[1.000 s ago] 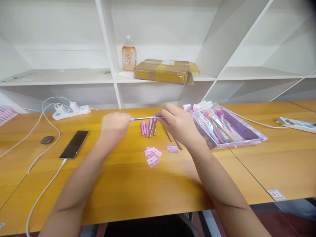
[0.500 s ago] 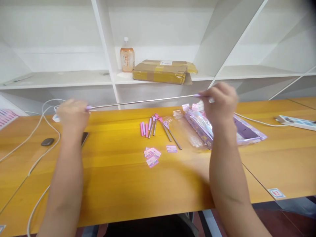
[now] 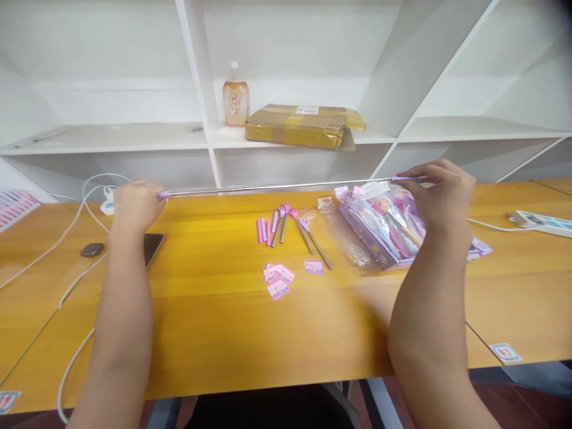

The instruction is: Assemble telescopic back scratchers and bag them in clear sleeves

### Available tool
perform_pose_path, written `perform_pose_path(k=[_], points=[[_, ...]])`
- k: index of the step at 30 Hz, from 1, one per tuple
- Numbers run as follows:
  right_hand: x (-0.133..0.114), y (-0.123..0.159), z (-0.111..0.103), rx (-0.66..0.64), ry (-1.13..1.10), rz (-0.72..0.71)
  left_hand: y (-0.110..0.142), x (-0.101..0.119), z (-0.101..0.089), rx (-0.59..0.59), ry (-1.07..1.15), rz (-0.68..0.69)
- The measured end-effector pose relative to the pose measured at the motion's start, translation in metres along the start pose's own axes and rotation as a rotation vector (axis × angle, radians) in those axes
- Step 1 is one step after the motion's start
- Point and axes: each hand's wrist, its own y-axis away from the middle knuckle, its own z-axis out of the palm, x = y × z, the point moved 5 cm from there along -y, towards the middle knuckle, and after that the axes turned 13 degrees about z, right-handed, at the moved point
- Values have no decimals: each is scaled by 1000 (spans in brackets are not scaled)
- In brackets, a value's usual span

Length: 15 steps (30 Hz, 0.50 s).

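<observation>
Stretched almost level above the table is a telescopic back scratcher (image 3: 277, 187) with a thin metal rod and purple ends. My left hand (image 3: 137, 205) is closed in a fist round its left end. At the right end, my right hand (image 3: 444, 190) pinches the purple part between thumb and fingers. Below the rod lie several short back scratchers (image 3: 308, 235) with pink and purple hand-shaped heads and bare metal rods. Loose pink and purple tubes (image 3: 263, 230) rest beside them. Small printed cards (image 3: 277, 280) form a loose pile nearer me, with a single card (image 3: 313, 267) to their right.
An open purple box (image 3: 364, 238) of wrapped items lies partly behind my right arm. Left are white cables (image 3: 71, 220), a small dark object (image 3: 92, 249) and a dark flat device (image 3: 153, 247). The shelf holds a bottle (image 3: 235, 101) and a taped carton (image 3: 299, 128). A power strip (image 3: 543, 221) lies right.
My right hand has moved outward to the right, and the rod between my hands is longer. My left hand keeps its hold. The view has shifted slightly.
</observation>
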Motion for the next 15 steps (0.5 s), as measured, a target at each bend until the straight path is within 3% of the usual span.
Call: perform_pose_path(k=[6,15], points=[[-2,-4,6,-73,-101,-30,7,-5,-4,-48,24,-13],[6,-8,17,21,-154,7,5,6,-8,-152,-8,-30]])
